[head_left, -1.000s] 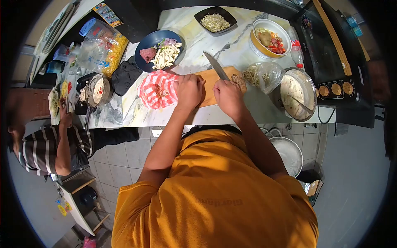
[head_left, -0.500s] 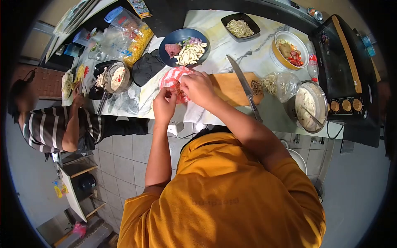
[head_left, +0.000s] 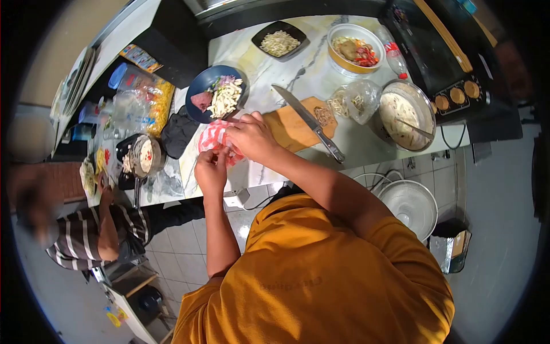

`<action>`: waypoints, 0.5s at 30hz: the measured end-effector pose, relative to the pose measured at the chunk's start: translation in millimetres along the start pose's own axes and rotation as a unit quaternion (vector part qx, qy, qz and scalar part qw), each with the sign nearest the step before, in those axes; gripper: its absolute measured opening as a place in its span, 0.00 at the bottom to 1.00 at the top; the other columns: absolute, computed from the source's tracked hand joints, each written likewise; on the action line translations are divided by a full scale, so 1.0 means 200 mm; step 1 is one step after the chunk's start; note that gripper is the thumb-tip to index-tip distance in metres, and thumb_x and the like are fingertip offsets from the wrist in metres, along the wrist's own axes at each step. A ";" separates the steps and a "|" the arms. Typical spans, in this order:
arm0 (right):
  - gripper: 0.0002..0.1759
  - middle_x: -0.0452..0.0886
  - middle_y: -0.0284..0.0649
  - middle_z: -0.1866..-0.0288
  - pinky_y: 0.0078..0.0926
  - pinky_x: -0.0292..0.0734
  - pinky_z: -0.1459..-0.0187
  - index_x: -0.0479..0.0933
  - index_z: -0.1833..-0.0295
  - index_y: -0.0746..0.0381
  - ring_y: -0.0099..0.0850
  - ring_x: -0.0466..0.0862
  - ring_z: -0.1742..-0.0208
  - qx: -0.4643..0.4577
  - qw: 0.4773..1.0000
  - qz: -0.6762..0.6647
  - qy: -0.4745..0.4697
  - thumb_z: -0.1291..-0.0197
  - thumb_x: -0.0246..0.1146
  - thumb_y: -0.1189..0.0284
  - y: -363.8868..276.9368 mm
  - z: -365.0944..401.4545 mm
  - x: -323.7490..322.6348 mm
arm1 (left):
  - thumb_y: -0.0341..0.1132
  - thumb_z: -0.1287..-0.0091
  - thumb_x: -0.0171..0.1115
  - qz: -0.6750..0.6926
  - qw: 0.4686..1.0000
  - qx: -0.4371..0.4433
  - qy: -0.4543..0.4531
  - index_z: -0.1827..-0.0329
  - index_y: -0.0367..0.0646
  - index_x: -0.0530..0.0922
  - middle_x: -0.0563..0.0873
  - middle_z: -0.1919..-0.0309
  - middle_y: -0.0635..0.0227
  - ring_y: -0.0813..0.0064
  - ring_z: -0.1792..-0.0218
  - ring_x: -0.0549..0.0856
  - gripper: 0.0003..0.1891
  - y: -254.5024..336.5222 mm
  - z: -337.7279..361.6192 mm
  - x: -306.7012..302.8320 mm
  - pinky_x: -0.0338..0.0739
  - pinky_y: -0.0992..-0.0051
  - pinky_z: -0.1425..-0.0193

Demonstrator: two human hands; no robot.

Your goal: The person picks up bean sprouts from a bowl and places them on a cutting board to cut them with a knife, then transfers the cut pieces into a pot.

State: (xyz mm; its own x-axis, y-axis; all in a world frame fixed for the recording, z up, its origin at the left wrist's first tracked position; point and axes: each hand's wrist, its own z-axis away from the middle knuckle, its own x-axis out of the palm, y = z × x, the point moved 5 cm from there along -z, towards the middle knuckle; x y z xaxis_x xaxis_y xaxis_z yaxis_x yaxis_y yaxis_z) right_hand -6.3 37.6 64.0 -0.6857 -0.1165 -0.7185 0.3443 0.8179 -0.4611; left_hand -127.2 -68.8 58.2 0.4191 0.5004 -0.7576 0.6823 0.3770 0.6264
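Note:
A red-and-white striped plastic bag (head_left: 212,135) lies at the counter's front, beside the cutting board (head_left: 282,129). My left hand (head_left: 211,170) pinches its near edge with thumb and fingers. From the right, my right hand (head_left: 251,139) grips the same bag with bent fingers, partly covering it. What the bag contains is mostly hidden. Just behind it stands a dark blue plate (head_left: 195,85) with pale chopped pieces, purple onion and a pinkish lump. A large knife (head_left: 303,114) rests across the board, near a small brown heap (head_left: 325,116).
At the back are a black bowl (head_left: 254,40) of bean sprouts and a white bowl (head_left: 332,35) of vegetables. To the right stand a clear bag (head_left: 364,98) and a metal pot (head_left: 430,114) with a spoon. A saucepan (head_left: 162,153) and another person (head_left: 103,232) are at left.
The camera view has turned, so the counter items appear further left and more floor shows at right. Both hands stay at the striped bag, with slightly shifted fingers.

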 end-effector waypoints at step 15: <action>0.08 0.84 0.52 0.61 0.47 0.79 0.55 0.82 0.55 0.64 0.54 0.84 0.59 0.286 0.944 0.089 0.138 0.36 0.59 0.77 0.60 0.51 -1.16 | 0.48 0.25 0.60 0.175 0.945 0.093 -0.260 0.69 0.34 0.81 0.78 0.81 0.67 0.81 0.76 0.73 0.23 0.71 -0.06 0.52 0.71 0.72 0.70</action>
State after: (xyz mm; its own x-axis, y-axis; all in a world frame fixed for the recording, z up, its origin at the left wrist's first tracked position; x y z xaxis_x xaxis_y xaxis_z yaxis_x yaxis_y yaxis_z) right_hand 260.1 104.8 122.5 -0.6978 0.2112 -0.6844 0.7062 0.3627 -0.6081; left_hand 5.7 46.6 70.8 0.8435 0.1005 -0.5276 0.5202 0.0914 0.8491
